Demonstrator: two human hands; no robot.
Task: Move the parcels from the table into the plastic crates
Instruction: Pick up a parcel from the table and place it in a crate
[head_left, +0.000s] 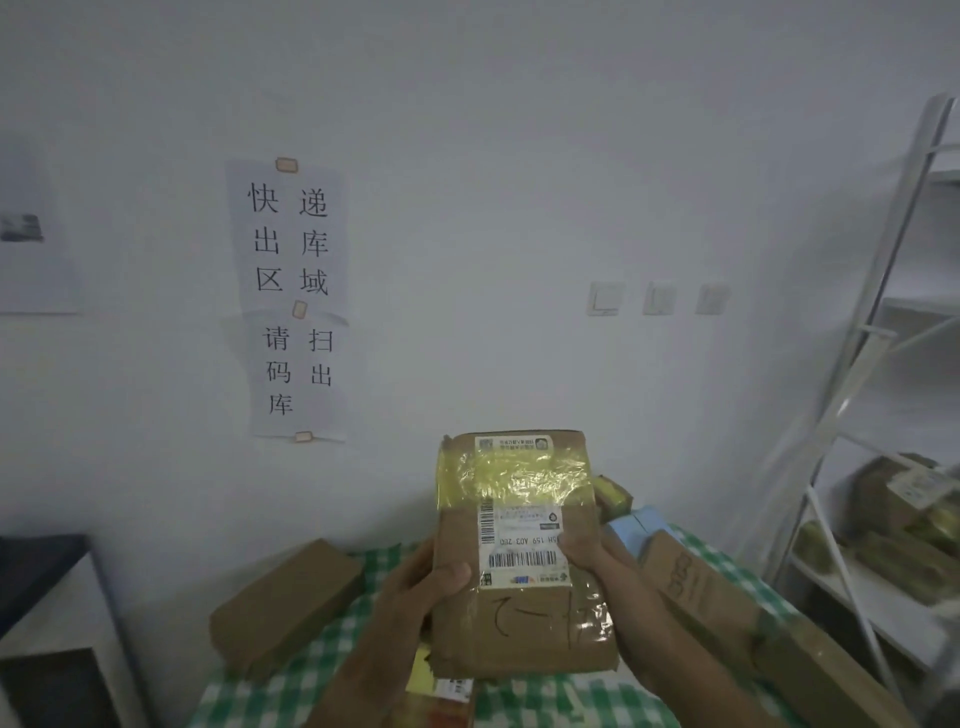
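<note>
I hold a flat brown cardboard parcel (519, 551) upright above the table, its white shipping label and yellow tape facing me. My left hand (426, 582) grips its left edge, thumb across the front. Gripping the right edge is my right hand (587, 553). Below lies the table with a green checked cloth (332, 670). On it rest a brown box (283, 597) at the left and long brown parcels (706, 587) at the right. No plastic crate is in view.
A white metal shelf rack (841, 395) with several parcels stands at the right. A white wall with taped paper signs (291, 291) is straight ahead. A dark and white cabinet (47, 623) sits at the lower left. A light blue parcel (631, 525) lies behind the held one.
</note>
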